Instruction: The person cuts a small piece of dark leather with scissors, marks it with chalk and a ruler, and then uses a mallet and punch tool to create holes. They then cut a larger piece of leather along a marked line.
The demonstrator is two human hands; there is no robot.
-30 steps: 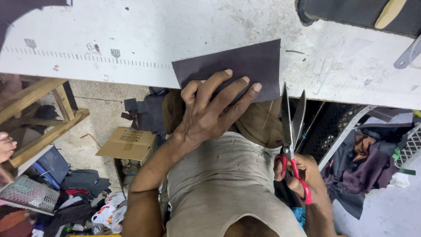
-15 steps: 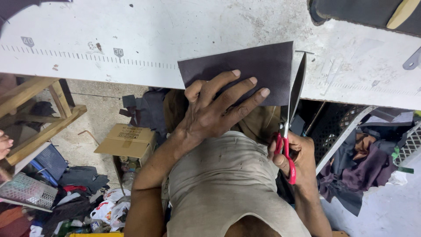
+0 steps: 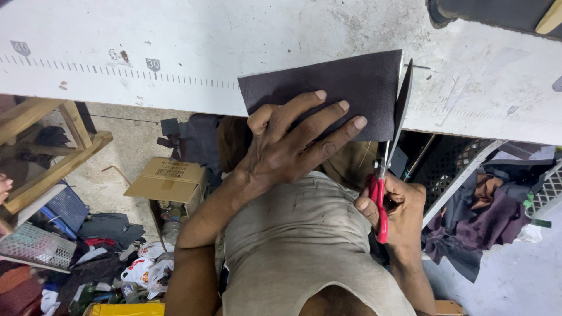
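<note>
At the near edge of the white bench (image 3: 175, 47), a dark brown leather sheet (image 3: 328, 82) lies flat, its lower part hanging over the edge toward the person. The left hand (image 3: 287, 149) rests on the sheet with its grip spread wide, fingers (image 3: 336, 111) fanned out and pressing the leather down against the bench. Just beside the sheet's right edge, the right hand (image 3: 401, 213) has its grip closed around the red handles of a pair of scissors (image 3: 389, 152), fingers through the loops. The blades point away from the person and run along the right edge of the leather, touching it; whether the blades are parted or together cannot be told from this angle. A printed measuring scale (image 3: 117, 73) runs along the bench to the left of the sheet. Below the bench, on the floor to the left, sit a cardboard box (image 3: 167, 178), a wooden frame (image 3: 52, 152) and scattered dark scraps (image 3: 111, 228). To the right lies a heap of purple and brown offcuts (image 3: 486, 210) beside a black mesh crate (image 3: 451, 167).
</note>
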